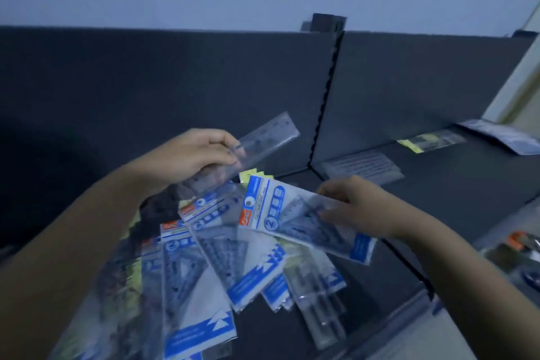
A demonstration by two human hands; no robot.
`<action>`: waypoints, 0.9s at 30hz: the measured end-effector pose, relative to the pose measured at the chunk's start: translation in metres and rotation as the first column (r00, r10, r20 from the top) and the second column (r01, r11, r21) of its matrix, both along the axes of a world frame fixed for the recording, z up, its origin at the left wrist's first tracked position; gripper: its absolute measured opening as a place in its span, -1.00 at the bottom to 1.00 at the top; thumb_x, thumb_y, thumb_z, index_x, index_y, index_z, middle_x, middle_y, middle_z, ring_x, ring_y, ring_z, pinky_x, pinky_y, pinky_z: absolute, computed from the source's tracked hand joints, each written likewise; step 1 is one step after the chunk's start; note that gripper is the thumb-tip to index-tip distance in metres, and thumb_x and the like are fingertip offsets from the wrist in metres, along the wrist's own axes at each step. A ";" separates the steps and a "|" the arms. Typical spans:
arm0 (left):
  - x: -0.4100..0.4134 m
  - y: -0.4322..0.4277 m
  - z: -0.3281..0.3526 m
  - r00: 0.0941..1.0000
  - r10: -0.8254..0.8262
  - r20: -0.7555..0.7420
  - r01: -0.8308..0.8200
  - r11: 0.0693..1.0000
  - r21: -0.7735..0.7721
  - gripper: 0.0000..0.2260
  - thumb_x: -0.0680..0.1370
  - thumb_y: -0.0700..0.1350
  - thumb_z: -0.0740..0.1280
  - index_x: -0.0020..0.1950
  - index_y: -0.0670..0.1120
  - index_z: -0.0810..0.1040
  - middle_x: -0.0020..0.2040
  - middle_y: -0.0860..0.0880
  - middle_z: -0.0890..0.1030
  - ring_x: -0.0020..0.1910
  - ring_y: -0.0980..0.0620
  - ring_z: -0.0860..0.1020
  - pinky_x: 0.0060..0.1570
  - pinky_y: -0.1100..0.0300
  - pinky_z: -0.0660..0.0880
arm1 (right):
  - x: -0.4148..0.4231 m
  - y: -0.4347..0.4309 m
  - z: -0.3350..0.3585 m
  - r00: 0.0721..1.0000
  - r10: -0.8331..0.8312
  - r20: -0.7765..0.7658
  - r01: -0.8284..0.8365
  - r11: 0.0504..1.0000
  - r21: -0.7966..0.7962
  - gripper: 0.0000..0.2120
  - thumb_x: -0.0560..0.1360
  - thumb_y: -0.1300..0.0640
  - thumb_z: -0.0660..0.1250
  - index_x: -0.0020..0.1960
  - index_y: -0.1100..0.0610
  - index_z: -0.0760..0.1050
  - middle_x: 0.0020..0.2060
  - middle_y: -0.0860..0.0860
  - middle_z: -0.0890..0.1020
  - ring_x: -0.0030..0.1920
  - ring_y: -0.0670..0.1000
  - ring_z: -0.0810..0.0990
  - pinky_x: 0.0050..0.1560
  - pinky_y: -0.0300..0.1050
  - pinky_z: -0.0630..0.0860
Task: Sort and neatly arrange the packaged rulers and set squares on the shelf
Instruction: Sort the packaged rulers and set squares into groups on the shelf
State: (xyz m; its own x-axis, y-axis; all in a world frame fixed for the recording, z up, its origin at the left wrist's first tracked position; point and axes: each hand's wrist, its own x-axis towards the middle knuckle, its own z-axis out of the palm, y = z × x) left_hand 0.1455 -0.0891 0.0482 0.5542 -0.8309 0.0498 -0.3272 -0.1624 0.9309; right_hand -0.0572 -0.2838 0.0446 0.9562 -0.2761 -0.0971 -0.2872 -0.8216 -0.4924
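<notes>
At the left end of the dark grey metal shelf (438, 202), near its front edge, lies a fanned, overlapping pile of blue-and-white plastic packs of transparent set squares (204, 260). Darker packs with yellow card sit blurred along the pile's left side. Above the back of the pile the left hand (193, 155) is raised off the shelf. Its fingers (225, 142) are curled over the near end of a long clear plastic ruler in a transparent sleeve (268, 131), gripping it. The ruler slants up and to the right towards the dark back panel (146, 82). A narrow clear pack holding dark long pieces (315, 304) lies at the pile's right side, pointing at the front edge.

Just right of the pile's top, the right hand (353, 207) holds one more blue-and-white set-square pack (292, 219) clear of the shelf, tilted down to the right. Its fingers (330, 215) pinch the pack's right half; blur hides exactly how they lie.

A black slotted upright (327, 90) divides the back panel behind the hands. Beyond it, along the back edge of the shelf, lie a flat clear pack of pale rulers (362, 166), then, apart from it, a clear pack with a yellow end (429, 140), and at the far right end a blue-and-white pack (502, 137). Below the shelf's right front edge, an orange-topped item (517, 240) shows on a lower level, too blurred to identify.
</notes>
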 end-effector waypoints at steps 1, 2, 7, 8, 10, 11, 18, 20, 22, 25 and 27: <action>-0.008 -0.021 0.001 0.999 -0.031 0.017 0.031 0.999 0.005 -0.91 0.50 -0.25 0.40 -0.07 -0.07 0.65 -0.08 -0.18 0.68 -0.12 -0.04 0.53 -0.14 0.24 0.45 | -0.011 -0.015 0.002 1.000 -0.025 -0.007 0.025 0.998 -0.052 -0.94 0.43 0.24 0.33 -0.14 0.10 0.53 -0.15 0.04 0.62 -0.08 0.06 0.57 -0.03 0.01 0.49; -0.016 -0.042 0.001 0.998 -0.055 0.029 0.055 0.998 0.016 -0.89 0.51 -0.28 0.37 -0.04 -0.11 0.64 -0.09 -0.19 0.67 -0.10 -0.07 0.54 -0.18 0.31 0.48 | -0.022 -0.030 0.002 0.999 -0.051 -0.007 0.050 0.995 -0.085 -0.91 0.44 0.24 0.31 -0.17 0.05 0.50 -0.17 0.01 0.60 -0.09 0.04 0.55 -0.03 0.00 0.48; -0.059 -0.143 -0.014 0.988 -0.125 0.093 0.117 0.989 0.085 -0.87 0.50 -0.27 0.41 0.01 -0.12 0.64 -0.19 0.01 0.66 -0.20 0.15 0.58 -0.10 0.29 0.47 | -0.065 -0.108 -0.011 0.997 -0.062 0.041 0.065 0.996 -0.066 -0.90 0.47 0.21 0.28 -0.12 0.06 0.55 -0.17 -0.06 0.59 -0.08 -0.04 0.54 -0.02 -0.10 0.45; -0.066 -0.162 -0.019 0.986 -0.127 0.112 0.115 0.988 0.102 -0.87 0.49 -0.26 0.43 0.00 -0.08 0.65 -0.22 0.09 0.66 -0.22 0.23 0.58 -0.12 0.38 0.45 | -0.071 -0.126 -0.015 0.997 -0.051 0.061 0.053 0.998 -0.033 -0.86 0.48 0.21 0.28 -0.17 0.01 0.55 -0.19 -0.10 0.59 -0.10 -0.08 0.54 -0.04 -0.14 0.44; -0.080 -0.196 -0.030 0.988 -0.112 0.103 0.098 0.986 0.133 -0.86 0.47 -0.21 0.46 0.00 -0.04 0.66 -0.22 0.11 0.67 -0.23 0.28 0.59 -0.19 0.49 0.43 | -0.084 -0.161 -0.023 0.996 -0.012 0.092 0.009 0.999 0.033 -0.79 0.48 0.20 0.29 -0.26 -0.05 0.53 -0.27 -0.13 0.58 -0.17 -0.13 0.54 -0.10 -0.17 0.44; -0.086 -0.212 -0.036 0.991 -0.097 0.092 0.083 0.986 0.144 -0.86 0.46 -0.20 0.47 0.00 -0.03 0.66 -0.21 0.09 0.67 -0.22 0.27 0.60 -0.21 0.50 0.43 | -0.089 -0.179 -0.026 0.995 0.019 0.095 -0.025 0.998 0.059 -0.79 0.49 0.20 0.30 -0.27 -0.02 0.52 -0.30 -0.11 0.57 -0.21 -0.12 0.54 -0.13 -0.14 0.44; -0.103 -0.295 -0.065 0.985 0.076 0.157 -0.112 0.965 0.236 -0.84 0.40 -0.18 0.53 -0.05 -0.07 0.66 -0.26 0.05 0.65 -0.26 0.21 0.57 -0.17 0.40 0.44 | -0.102 -0.272 -0.042 0.981 0.183 0.066 -0.194 0.941 0.276 -0.84 0.50 0.22 0.30 -0.24 0.08 0.54 -0.44 -0.17 0.49 -0.39 -0.14 0.41 -0.28 -0.18 0.36; -0.106 -0.306 -0.076 0.959 0.126 0.253 -0.187 0.954 0.234 -0.85 0.37 -0.20 0.55 -0.15 -0.04 0.65 -0.28 0.05 0.61 -0.33 0.28 0.52 -0.22 0.39 0.43 | -0.097 -0.286 -0.046 0.974 0.219 0.051 -0.224 0.932 0.286 -0.88 0.50 0.22 0.30 -0.18 0.10 0.56 -0.38 -0.08 0.53 -0.34 -0.12 0.43 -0.25 -0.15 0.37; -0.106 -0.311 -0.084 0.907 0.093 0.410 -0.224 0.932 0.285 -0.85 0.35 -0.16 0.56 -0.16 -0.02 0.63 -0.29 0.14 0.58 -0.37 0.32 0.48 -0.24 0.36 0.40 | -0.092 -0.296 -0.051 0.970 0.239 0.042 -0.241 0.925 0.294 -0.91 0.49 0.23 0.30 -0.15 0.11 0.57 -0.25 0.12 0.59 -0.29 -0.06 0.46 -0.22 -0.09 0.40; -0.099 -0.310 -0.087 0.843 0.031 0.537 -0.261 0.897 0.358 -0.83 0.36 -0.10 0.55 -0.13 -0.01 0.60 -0.26 0.19 0.55 -0.30 0.27 0.49 -0.25 0.36 0.38 | -0.084 -0.305 -0.058 0.968 0.244 0.059 -0.249 0.911 0.329 -0.93 0.48 0.22 0.30 -0.13 0.12 0.56 -0.18 0.16 0.61 -0.27 -0.05 0.48 -0.21 -0.08 0.43; -0.097 -0.311 -0.085 0.807 0.033 0.589 -0.290 0.892 0.348 -0.77 0.36 -0.03 0.54 -0.06 -0.02 0.61 -0.19 0.20 0.54 -0.22 0.22 0.49 -0.16 0.27 0.42 | -0.079 -0.310 -0.061 0.970 0.233 0.073 -0.244 0.908 0.340 -0.93 0.47 0.23 0.31 -0.14 0.10 0.55 -0.25 0.03 0.61 -0.29 -0.10 0.49 -0.22 -0.14 0.43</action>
